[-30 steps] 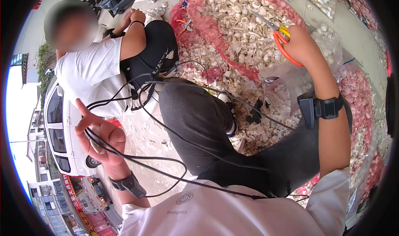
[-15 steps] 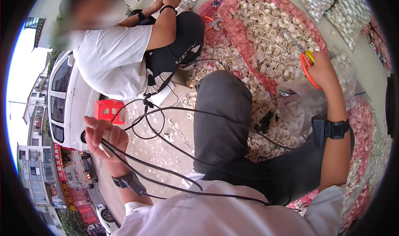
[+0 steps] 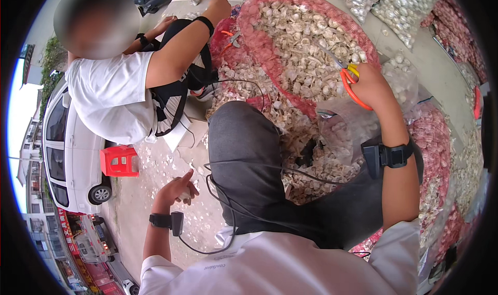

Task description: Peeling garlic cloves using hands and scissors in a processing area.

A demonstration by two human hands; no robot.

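My right hand [image 3: 369, 85] is wrapped round the handles of a pair of scissors [image 3: 348, 82] with orange and yellow grips. Its blades are parted and point to the far left, over a heap of garlic bulbs [image 3: 311, 40] in a red mesh sack [image 3: 280, 77]. Away to the left, beside my knee, my left hand [image 3: 174, 190] has its index finger stretched out. The other fingers curl round a small whitish piece that looks like a garlic bulb [image 3: 185, 195], mostly hidden. A black cable [image 3: 233, 212] runs from my left wrist device across my thigh.
A person in a white shirt [image 3: 114, 82] sits at the far left, near other orange-handled scissors [image 3: 231, 40]. Beyond my left hand stand a red stool [image 3: 119, 161] and a white van [image 3: 72, 144]. A clear plastic bag [image 3: 347, 129] lies by my right forearm; filled sacks [image 3: 410, 9] stand far right.
My left hand has let go of the cable loops and moved right and nearer, keeping the whitish piece. The cable has dropped onto my thigh. The scissors stay in my right hand.
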